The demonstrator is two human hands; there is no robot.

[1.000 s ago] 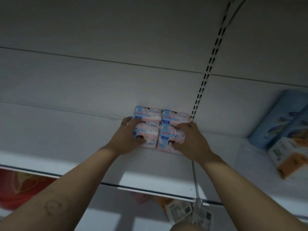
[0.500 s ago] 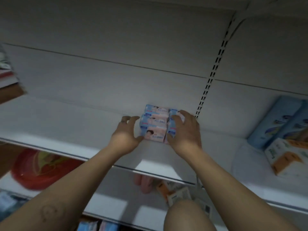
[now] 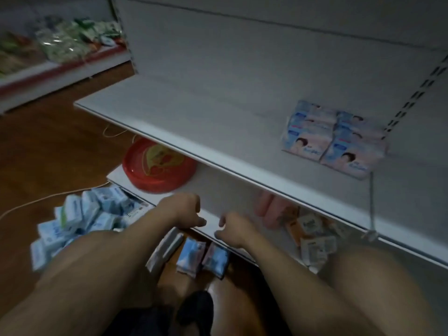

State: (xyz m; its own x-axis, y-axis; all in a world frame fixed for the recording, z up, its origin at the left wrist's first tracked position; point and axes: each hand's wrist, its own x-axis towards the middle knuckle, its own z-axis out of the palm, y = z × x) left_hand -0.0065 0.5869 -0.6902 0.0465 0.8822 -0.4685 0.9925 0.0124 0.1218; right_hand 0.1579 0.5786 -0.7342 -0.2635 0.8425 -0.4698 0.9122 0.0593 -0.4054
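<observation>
Head view: left hand [image 3: 181, 212] and right hand [image 3: 232, 229] hang empty, fingers loosely curled, above two tissue packs [image 3: 191, 255] on the floor [image 3: 48, 146] under the lower shelf [image 3: 211, 218] front edge. Risk: knuckles catch that edge on the lift, or a soft pack slips from a hasty grab.

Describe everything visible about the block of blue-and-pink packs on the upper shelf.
The packs form a tidy block: two stacks side by side, touching, in soft glossy light-blue and pink wrap with a baby's picture on the fronts. They rest on the white shelf, beside the slotted upright. The left hand and right hand are lower, apart from them.
</observation>
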